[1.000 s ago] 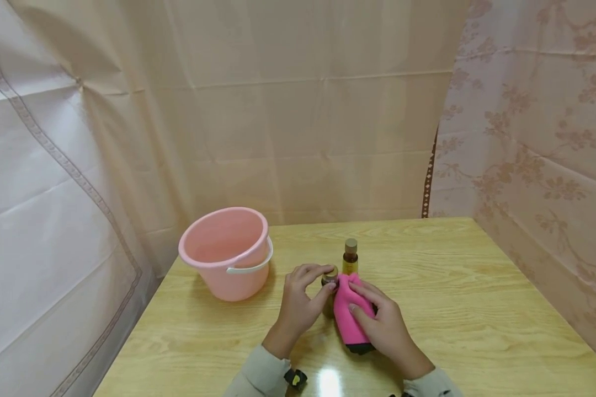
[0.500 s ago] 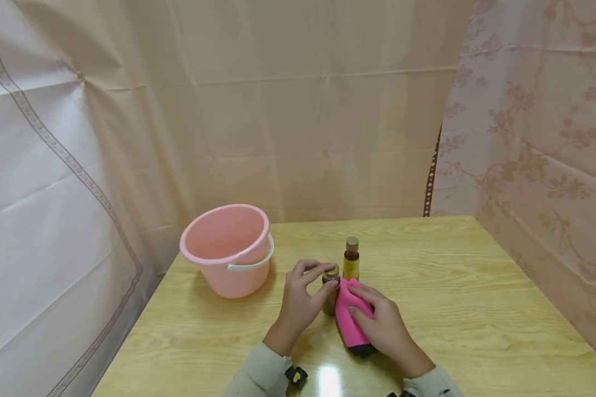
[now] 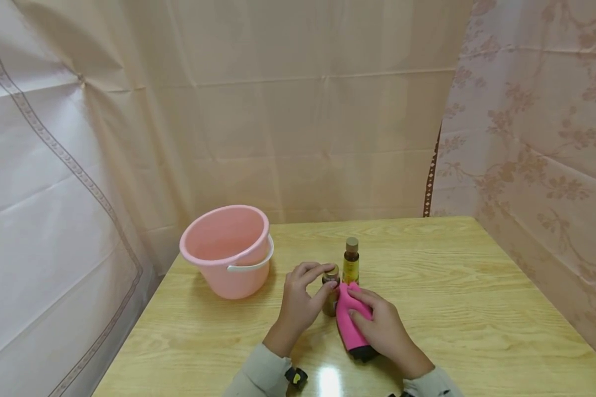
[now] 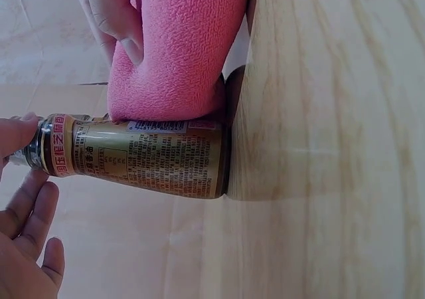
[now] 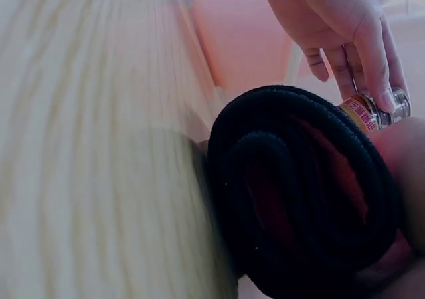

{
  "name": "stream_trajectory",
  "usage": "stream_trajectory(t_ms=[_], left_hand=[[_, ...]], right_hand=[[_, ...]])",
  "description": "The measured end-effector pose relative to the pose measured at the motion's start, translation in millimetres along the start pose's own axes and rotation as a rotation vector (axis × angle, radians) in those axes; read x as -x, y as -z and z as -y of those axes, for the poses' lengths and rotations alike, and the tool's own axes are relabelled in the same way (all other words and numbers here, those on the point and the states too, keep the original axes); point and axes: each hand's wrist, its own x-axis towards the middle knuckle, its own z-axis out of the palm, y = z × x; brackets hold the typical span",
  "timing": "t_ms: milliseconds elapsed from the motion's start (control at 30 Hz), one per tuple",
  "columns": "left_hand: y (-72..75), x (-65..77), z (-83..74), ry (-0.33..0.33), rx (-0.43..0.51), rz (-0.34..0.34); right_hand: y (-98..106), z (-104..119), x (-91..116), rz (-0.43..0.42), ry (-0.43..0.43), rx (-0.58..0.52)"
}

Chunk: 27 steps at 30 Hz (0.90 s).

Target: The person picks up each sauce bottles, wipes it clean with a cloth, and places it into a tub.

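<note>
Pinching front bottle by its top with left hand; gripping cloth in right hand, shifted slightly down bottle's side, apparently rubbing lower.

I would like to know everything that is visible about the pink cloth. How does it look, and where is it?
The pink cloth looks soft and fuzzy, like towelling, with a black border at the end nearer the person. It is folded into a loose roll; the right wrist view shows the curled layers at that end. The right hand grips it, and its side appears to touch the upright bottle. Whether it rests on the table is hard to tell.
</note>
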Motion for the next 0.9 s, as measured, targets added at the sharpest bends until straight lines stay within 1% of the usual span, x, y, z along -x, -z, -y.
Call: stream_trajectory(t_ms=[233, 433, 667, 900], left_hand=[[-0.1, -0.3, 1.1, -0.002, -0.001, -0.004], [0.1, -0.3, 1.2, -0.002, -0.002, -0.006], [-0.6, -0.9, 2.6, -0.026, 0.003, -0.008], [-0.3, -1.5, 2.0, -0.025, 0.000, -0.002]], right_hand=[[-0.4, 0.8, 0.3, -0.038, 0.027, -0.008], [0.7, 0.7, 0.2, -0.095, 0.095, -0.021], [1.7, 1.4, 2.8, -0.132, 0.166, -0.108], [1.7, 2.4, 4.5, -0.154, 0.190, -0.201]])
